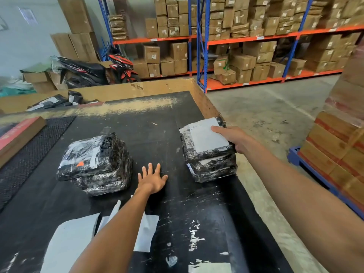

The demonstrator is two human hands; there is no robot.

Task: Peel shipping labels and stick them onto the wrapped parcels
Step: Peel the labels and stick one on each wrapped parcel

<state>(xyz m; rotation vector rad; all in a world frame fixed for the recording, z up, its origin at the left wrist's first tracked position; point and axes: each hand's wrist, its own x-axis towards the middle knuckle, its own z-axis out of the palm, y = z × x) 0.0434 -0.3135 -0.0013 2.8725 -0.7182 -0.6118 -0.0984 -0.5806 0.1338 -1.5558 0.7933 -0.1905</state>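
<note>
Progress: 1 of 2 labelled | right hand (233, 139) grips labelled parcel (208, 152) at 3 o'clock | left hand (152, 179) flat, fingers spread on table (206, 213) | unlabelled parcel (96, 164) at 9 o'clock | label sheets (69, 245) at 6 o'clock.

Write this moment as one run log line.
left hand: flat on table | right hand: gripping labelled parcel | second parcel: untouched

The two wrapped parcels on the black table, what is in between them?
In the head view, the left hand lies flat on the table between the left parcel and the right parcel.
</note>
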